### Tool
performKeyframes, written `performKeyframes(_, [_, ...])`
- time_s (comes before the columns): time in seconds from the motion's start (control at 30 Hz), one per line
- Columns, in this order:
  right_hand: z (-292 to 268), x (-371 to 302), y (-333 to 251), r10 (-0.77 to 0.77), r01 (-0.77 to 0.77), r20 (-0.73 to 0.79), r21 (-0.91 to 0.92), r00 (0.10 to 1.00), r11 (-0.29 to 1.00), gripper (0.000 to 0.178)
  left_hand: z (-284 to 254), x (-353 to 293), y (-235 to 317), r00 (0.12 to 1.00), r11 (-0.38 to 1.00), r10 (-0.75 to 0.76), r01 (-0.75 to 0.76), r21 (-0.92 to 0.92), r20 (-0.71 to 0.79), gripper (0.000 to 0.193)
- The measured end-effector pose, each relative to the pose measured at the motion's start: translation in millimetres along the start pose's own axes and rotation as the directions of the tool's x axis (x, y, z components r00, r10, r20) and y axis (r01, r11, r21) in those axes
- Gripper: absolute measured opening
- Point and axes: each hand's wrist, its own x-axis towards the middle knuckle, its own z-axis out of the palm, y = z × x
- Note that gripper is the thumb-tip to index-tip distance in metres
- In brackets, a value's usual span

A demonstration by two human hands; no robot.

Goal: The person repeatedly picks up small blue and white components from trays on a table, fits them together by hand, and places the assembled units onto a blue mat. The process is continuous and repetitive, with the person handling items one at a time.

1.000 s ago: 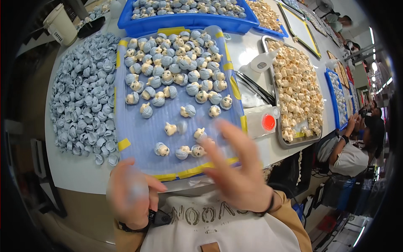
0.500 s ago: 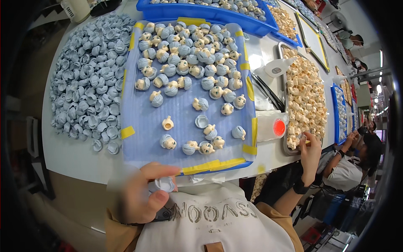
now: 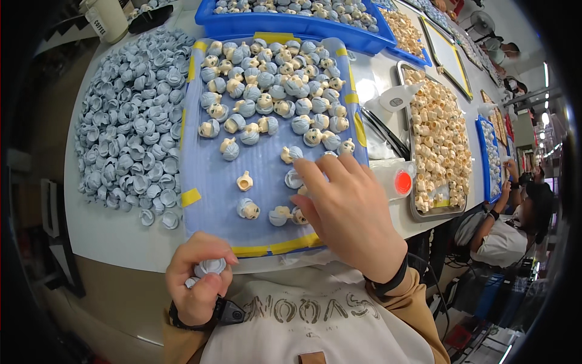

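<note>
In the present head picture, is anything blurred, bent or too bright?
Head view: the left hand and right hand look fairly sharp; the white table has its near edge bowed; the picture's corners go black; a ceiling lamp at far right glares white.

Table (image 3: 109, 239), white, extending from the left foreground to the upper right, its near edge curving and its top catching glare; floor (image 3: 121, 288), dull brown-grey, showing below that edge and deepening into shadow at far left, where a pale panel (image 3: 50, 206) is standing. Fan (image 3: 482, 23), dark, round, standing beyond the table's far end, a pale surface (image 3: 528, 51), wall or floor unclear, spreading beside it; lights (image 3: 545, 118), white, several, glowing along the right; red bin (image 3: 459, 335), sitting in dim clutter at lower right.
</note>
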Motion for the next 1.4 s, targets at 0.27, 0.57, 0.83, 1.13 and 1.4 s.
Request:
performKeyframes(0.27, [22,21,-7,0.013,0.011,0.105,-0.226,0.994,0.974,0.031,-7,-3,-1,0.990,0.997,-0.021,0.030,-0.064,0.141,0.026])
performKeyframes(0.57, [-13,3,-25,-0.244,0.275,-0.141,0.267,0.959,0.924,0.035,-12,0,-4,0.996,0.999,-0.034,0.031,0.033,0.088,0.026])
performKeyframes(0.83, [-20,-5,-47,-0.351,0.410,-0.213,0.473,0.912,0.780,0.038,-11,5,-6,0.942,0.993,-0.062,0.091,-0.075,0.330,0.039])
performKeyframes(1.13, [-23,15,-25,-0.248,0.251,-0.070,0.467,0.966,0.848,0.046,-19,1,-3,0.972,0.986,-0.034,0.070,-0.149,0.233,0.045])
performKeyframes(1.4, [14,53,-34,-0.203,0.189,0.243,0.079,0.948,0.979,0.041,-22,-6,1,0.998,0.994,-0.005,0.013,-0.112,0.067,0.052])
